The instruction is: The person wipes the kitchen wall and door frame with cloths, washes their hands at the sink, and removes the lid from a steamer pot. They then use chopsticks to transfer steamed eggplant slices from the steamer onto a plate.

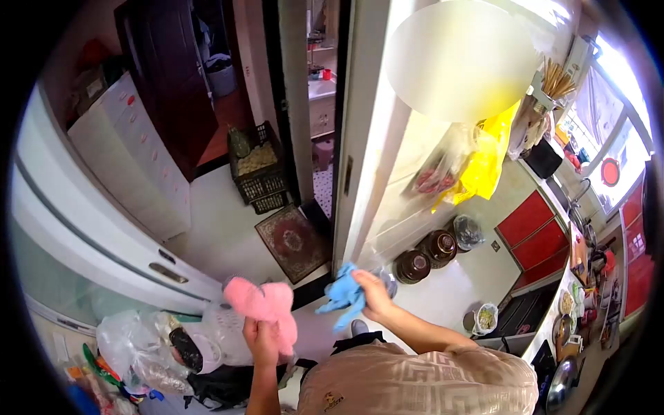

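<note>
My left hand (pixel 261 340) is closed on a soft pink cloth (pixel 266 304) with rounded lobes, which rises above my fingers. I cannot make out its exact kind. To the right of it, my right hand (pixel 374 296) grips a crumpled pair of thin blue gloves (pixel 344 296), whose fingers dangle below and to the left. The pink cloth and the blue gloves are apart, both held up in front of my body. Parts of my fingers are hidden behind the things they hold.
A white sliding door (pixel 166 270) stands at left, with plastic bags (pixel 135 339) beneath it. Brown lidded jars (pixel 413 266) line the right wall under a hanging yellow bag (pixel 492 159). A bin (pixel 484 318) sits by the counter. A mat (pixel 294 242) and black crate (pixel 259 183) lie beyond the doorway.
</note>
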### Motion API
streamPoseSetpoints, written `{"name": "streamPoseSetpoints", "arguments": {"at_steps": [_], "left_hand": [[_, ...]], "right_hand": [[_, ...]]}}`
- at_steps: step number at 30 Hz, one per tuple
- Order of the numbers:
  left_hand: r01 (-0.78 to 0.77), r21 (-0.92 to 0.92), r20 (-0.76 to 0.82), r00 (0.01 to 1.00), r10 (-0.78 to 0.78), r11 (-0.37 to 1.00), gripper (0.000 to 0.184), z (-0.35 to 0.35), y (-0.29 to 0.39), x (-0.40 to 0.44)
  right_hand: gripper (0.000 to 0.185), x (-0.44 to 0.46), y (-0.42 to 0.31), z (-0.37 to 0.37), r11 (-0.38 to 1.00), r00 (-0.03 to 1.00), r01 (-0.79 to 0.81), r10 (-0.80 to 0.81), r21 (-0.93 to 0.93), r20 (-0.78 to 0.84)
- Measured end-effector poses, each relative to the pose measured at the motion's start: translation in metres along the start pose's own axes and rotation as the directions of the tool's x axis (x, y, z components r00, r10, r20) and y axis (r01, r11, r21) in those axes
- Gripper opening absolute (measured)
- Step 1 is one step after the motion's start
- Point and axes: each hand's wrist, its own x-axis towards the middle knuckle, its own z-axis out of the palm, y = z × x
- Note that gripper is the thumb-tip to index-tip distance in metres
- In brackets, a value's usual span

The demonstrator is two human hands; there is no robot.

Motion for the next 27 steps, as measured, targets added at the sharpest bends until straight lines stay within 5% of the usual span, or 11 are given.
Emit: {"name": "streamPoseSetpoints", "arguments": {"at_steps": [4,7,9,10,13,16,22,27], "left_hand": [[-0.061,-0.103,0.107,0.992,0.072,0.993,0.022,0.088,-0.025,0.025],[-0.1,-0.105,0.178,0.977,0.118,0.989,0.023,0.148,-0.018,0.04],[-0.194,-0.126,0.21,0.953,0.218,0.973,0.024,0.18,-0.014,0.049],[-0.186,-0.149,0.218,0.952,0.216,0.971,0.024,0.191,-0.009,0.052],[-0.191,-0.212,0.312,0.916,0.252,0.958,0.021,0.198,-0.009,0.059],[-0.214,-0.143,0.237,0.941,0.244,0.966,0.014,0.216,0.004,0.059],[-0.096,-0.257,0.359,0.914,0.187,0.962,0.028,0.208,0.009,0.099],[0.009,-0.254,0.547,0.826,0.136,0.967,0.028,0.189,0.023,0.146]], "right_hand": [[0.019,0.0,-0.121,0.015,0.95,0.951,0.309,-0.31,0.048,0.015],[0.02,0.0,-0.198,0.039,0.765,0.775,0.631,-0.619,-0.124,0.124],[0.023,0.004,-0.234,0.058,0.342,0.442,0.871,-0.858,-0.351,0.26],[0.027,0.006,-0.253,0.068,-0.032,0.175,0.913,-0.87,-0.406,0.461],[0.037,0.002,-0.278,0.117,-0.528,-0.226,0.783,-0.734,-0.328,0.641],[0.038,0.024,-0.282,0.144,-0.655,-0.356,0.74,-0.575,-0.154,0.737],[0.022,0.041,-0.282,0.173,-0.847,-0.323,0.501,-0.374,-0.178,0.869],[0.023,0.031,-0.359,0.26,-0.982,-0.495,0.114,-0.188,-0.152,0.848]]}}
